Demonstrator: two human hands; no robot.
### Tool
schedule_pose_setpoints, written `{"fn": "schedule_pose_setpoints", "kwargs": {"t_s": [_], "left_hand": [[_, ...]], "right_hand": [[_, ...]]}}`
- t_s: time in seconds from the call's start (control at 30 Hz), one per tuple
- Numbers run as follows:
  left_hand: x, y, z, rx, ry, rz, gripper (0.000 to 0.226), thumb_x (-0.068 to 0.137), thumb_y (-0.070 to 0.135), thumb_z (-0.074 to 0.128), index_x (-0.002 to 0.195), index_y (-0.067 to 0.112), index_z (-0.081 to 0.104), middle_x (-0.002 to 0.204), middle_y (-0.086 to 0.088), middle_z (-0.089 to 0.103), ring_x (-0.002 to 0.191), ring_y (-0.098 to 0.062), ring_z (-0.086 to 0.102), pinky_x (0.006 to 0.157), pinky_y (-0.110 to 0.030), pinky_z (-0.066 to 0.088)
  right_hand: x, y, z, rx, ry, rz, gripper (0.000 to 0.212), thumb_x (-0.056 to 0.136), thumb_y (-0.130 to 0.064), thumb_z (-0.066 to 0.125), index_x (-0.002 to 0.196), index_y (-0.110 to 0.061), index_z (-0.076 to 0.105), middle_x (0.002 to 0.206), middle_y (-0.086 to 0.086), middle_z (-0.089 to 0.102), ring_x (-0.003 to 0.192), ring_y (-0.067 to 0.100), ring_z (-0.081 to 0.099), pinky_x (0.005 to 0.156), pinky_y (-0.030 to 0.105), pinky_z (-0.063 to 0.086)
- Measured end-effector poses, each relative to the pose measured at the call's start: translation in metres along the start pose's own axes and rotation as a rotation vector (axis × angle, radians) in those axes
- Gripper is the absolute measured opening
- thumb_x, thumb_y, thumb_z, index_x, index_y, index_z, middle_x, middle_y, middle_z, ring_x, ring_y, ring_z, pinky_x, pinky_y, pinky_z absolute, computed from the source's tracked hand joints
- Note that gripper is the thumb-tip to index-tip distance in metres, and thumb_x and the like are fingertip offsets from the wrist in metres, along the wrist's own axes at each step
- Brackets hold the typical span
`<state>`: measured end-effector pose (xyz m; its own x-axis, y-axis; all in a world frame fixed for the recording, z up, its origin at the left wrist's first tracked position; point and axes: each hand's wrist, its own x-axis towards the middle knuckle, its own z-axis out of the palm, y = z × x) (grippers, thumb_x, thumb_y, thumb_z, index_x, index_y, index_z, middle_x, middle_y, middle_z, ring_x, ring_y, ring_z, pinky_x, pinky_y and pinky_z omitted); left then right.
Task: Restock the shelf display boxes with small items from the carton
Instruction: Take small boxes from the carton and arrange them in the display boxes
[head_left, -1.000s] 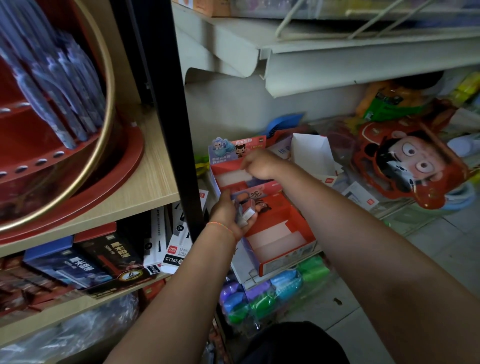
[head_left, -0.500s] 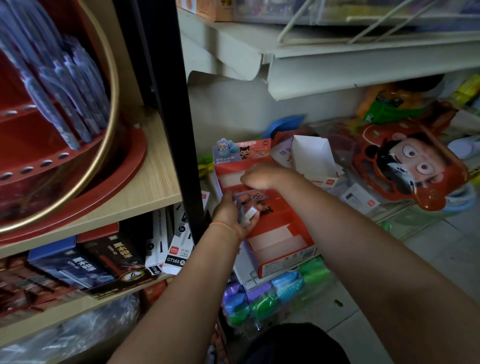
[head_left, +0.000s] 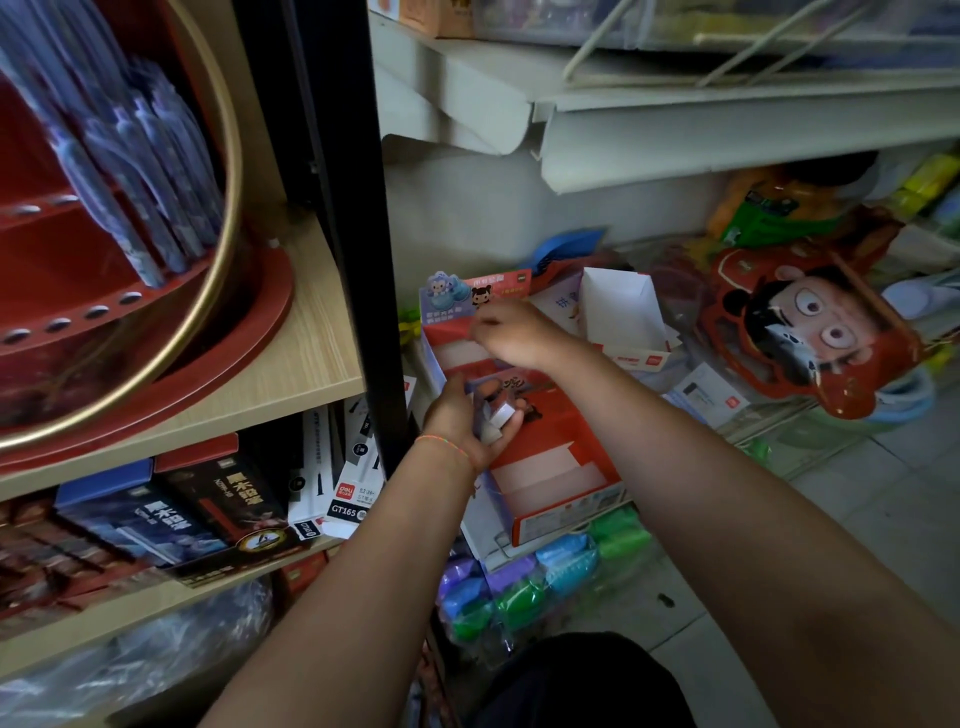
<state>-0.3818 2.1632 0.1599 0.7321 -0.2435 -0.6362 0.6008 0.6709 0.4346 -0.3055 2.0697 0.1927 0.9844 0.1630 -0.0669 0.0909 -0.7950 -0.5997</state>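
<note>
Small items: you are mid-restock, feeding the far display box from a handful.

Small items (head_left: 496, 418), pale little blocks, sit cupped in your left hand (head_left: 462, 423), whose fingers (head_left: 511, 426) curl round them just above the near red display box (head_left: 550, 467). Your right hand (head_left: 511, 332) hovers over the far display box (head_left: 457, 353), its fingers (head_left: 480, 325) drawn narrow as if pinching one piece, though blur hides whether anything is between them. No carton can be picked out for certain. Next, judge the open slot below those fingertips, set the piece in squarely, then reach back to your left palm for another.
</note>
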Motion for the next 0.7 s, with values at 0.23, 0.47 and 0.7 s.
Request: {"fn": "schedule_pose_setpoints", "kwargs": {"t_s": [0.23,0.47,0.7], "left_hand": [[-0.026,-0.012,0.001,-0.215,-0.185,0.042,0.028,0.102,0.021,0.039,0.094,0.005,0.061,0.088,-0.014,0.071,0.093,-0.029,0.062,0.053,-0.044,0.058],[-0.04,-0.02,0.023,-0.228,-0.258,0.052,0.037,0.105,0.025,0.028,0.104,0.003,0.057,0.098,-0.018,0.065,0.087,-0.031,0.061,0.059,-0.046,0.058],[-0.04,-0.032,0.048,-0.16,-0.23,-0.012,0.04,0.105,0.03,0.031,0.093,0.005,0.061,0.083,-0.012,0.069,0.079,-0.027,0.064,0.077,-0.047,0.053]], "right_hand": [[-0.058,-0.021,-0.021,-0.295,-0.237,0.113,0.03,0.083,-0.037,0.063,0.063,-0.013,0.06,0.055,0.003,0.057,0.047,0.018,0.053,0.039,0.019,0.036],[-0.087,-0.021,-0.062,-0.409,-0.34,0.072,0.027,0.083,-0.028,0.074,0.09,-0.003,0.071,0.08,0.007,0.061,0.076,0.022,0.055,0.066,0.029,0.041],[-0.103,0.015,-0.1,0.215,-0.254,0.064,0.02,0.084,-0.002,0.072,0.089,-0.014,0.056,0.072,0.004,0.062,0.057,0.012,0.053,0.05,0.024,0.042]]}}
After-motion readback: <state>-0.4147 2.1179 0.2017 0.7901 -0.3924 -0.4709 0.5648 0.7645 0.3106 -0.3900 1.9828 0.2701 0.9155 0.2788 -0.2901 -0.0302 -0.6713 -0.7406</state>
